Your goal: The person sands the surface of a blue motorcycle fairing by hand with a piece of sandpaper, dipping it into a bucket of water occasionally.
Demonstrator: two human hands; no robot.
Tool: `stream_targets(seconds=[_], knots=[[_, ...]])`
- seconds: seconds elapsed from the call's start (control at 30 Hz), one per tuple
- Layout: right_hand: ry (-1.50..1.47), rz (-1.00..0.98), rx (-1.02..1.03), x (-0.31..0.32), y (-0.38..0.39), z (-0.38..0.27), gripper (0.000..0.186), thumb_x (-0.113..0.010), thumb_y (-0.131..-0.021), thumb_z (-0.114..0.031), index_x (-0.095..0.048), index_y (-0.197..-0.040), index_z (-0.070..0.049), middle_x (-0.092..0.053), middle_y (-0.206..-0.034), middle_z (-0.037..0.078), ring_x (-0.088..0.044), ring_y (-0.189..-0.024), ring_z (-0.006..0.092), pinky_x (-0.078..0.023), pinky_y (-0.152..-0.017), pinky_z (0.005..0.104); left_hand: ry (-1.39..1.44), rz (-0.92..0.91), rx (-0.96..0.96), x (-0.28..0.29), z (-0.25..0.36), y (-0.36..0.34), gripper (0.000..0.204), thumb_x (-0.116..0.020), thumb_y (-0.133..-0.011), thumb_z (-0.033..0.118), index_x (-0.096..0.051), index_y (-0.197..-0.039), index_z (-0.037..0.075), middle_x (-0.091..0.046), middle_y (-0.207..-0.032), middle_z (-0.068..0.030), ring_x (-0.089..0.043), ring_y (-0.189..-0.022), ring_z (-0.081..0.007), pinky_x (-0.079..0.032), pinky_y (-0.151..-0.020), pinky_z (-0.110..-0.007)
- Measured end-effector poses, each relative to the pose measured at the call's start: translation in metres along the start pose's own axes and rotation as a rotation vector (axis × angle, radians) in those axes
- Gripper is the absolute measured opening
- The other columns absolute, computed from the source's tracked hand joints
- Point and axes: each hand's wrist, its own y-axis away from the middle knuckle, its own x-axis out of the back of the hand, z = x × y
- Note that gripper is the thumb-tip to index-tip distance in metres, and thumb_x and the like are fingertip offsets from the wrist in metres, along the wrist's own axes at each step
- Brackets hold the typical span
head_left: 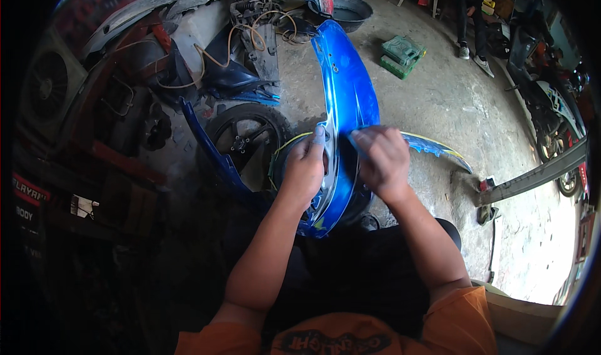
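Note:
A long, curved, glossy blue motorcycle fairing panel (350, 86) stretches away from me over my lap, with small holes near its far end. My left hand (305, 167) grips its left edge about midway, thumb laid along the rim. On the right side of the panel, my right hand (383, 159) is closed with curled fingers, the fingertips at the blue surface. It is slightly blurred, and whatever is pinched in it is hidden. Beneath the panel, a second curved piece with a yellow-green edge (441, 149) sticks out to the right.
A spoked black wheel (244, 139) and a dark blue trim piece (216, 148) lie to the left. Farther off are a black basin (354, 10) and a green case (402, 54). A fan (47, 82) stands far left. Motorcycles (551, 104) and a seated person's legs (472, 29) are on the right.

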Motion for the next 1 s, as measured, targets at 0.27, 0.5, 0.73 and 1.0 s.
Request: stream_targets(seconds=[0.27, 0.5, 0.73, 1.0], knots=[[-0.068, -0.071, 0.011, 0.001, 0.005, 0.001, 0.040, -0.073, -0.073, 0.003, -0.073, -0.113, -0.002, -0.076, -0.117, 0.015, -0.073, -0.108, 0.0351, -0.059, -0.093, 0.0433, 0.072, 0.010, 0.053, 0.003, 0.004, 0.002, 0.048, -0.055, -0.115, 0.050, -0.064, -0.087, 0.012, -0.053, -0.069, 0.0035, -0.050, -0.063, -0.0078, -0.041, -0.061, -0.027], [-0.101, -0.100, 0.049, 0.004, 0.001, -0.009, 0.036, -0.072, -0.072, 0.011, -0.072, -0.107, 0.000, -0.079, -0.115, 0.015, -0.075, -0.106, 0.0383, -0.061, -0.090, 0.0459, 0.109, 0.032, 0.040, -0.003, 0.009, 0.004, 0.055, -0.051, -0.116, 0.052, -0.060, -0.084, 0.009, -0.049, -0.071, 0.0048, -0.045, -0.066, -0.0066, -0.037, -0.062, -0.027], [-0.104, -0.139, 0.102, 0.003, 0.006, -0.018, 0.031, -0.074, -0.074, 0.004, -0.070, -0.105, -0.003, -0.079, -0.115, 0.013, -0.074, -0.108, 0.0345, -0.059, -0.088, 0.0438, 0.172, 0.107, 0.012, -0.011, 0.014, 0.008, 0.048, -0.056, -0.114, 0.051, -0.067, -0.094, 0.009, -0.056, -0.075, 0.0048, -0.051, -0.068, -0.0068, -0.042, -0.065, -0.025], [-0.111, -0.150, 0.100, 0.002, 0.007, -0.020, 0.030, -0.076, -0.077, 0.000, -0.071, -0.106, -0.006, -0.079, -0.115, 0.010, -0.072, -0.109, 0.0331, -0.056, -0.089, 0.0465, 0.234, 0.076, 0.036, -0.013, 0.019, 0.011, 0.045, -0.056, -0.115, 0.049, -0.070, -0.099, 0.009, -0.062, -0.079, 0.0029, -0.055, -0.070, -0.0073, -0.045, -0.067, -0.026]])
